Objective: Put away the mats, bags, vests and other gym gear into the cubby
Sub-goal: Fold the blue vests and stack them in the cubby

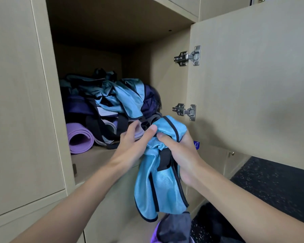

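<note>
The right hand (176, 156) is gripping a bunched blue vest (158, 188) just outside the open wooden cubby (93, 161), the left hand (132, 140) is touching it with its thumb, while a purple mat (79, 139) and a pile of bags and vests (112, 95) are already lying inside and some dark gear (174, 228) is waiting low down by the speckled floor (279, 186).

In beige wooden cubby (95, 160): rolled purple foam mat (79, 137) near left, heap of blue mesh vests (123, 97) behind, rightward. Nearer, crumpled blue mesh vest (158, 186) between left hand (135, 141) and right hand (181, 155).
</note>
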`<state>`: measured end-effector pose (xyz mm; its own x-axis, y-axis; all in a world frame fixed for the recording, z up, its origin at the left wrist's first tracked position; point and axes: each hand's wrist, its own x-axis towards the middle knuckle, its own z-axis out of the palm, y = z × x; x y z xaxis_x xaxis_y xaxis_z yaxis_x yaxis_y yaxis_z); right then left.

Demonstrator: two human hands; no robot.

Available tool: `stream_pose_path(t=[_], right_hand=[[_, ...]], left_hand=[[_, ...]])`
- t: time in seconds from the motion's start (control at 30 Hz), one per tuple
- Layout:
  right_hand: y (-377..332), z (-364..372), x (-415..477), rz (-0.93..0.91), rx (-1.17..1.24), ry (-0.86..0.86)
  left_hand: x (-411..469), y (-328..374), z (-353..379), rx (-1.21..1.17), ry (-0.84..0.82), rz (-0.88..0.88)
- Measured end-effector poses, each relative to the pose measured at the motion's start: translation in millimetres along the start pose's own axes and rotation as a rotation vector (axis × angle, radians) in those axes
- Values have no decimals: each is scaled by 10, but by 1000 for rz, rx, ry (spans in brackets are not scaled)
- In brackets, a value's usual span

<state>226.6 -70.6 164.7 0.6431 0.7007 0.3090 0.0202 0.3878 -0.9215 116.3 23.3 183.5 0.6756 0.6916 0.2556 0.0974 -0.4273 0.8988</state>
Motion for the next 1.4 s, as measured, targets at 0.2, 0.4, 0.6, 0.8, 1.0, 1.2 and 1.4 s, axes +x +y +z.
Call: stream_pose_path(t=[0.2,0.4,0.6,0.8,1.0,1.2,1.4], right_hand=[[-72,169,-57,-103,-36,-109],[-77,272,-56,-269,-292,-107],[41,182,36,-81,-248,-239],[-130,303,264,27,104,-288],[-318,403,576,-120,147,-260],[-305,340,1235,-243,86,-74],[-460,508,1884,-379,-43,165]], left_hand=[[-10,291,92,-228,-101,64],[35,224,72,-421,148,186],[108,359,-199,-515,361,371],[366,589,-309,-381,330,500],[635,632,-409,43,208,622],[926,655,-585,265,-32,424],[1463,471,-850,736,293,93]])
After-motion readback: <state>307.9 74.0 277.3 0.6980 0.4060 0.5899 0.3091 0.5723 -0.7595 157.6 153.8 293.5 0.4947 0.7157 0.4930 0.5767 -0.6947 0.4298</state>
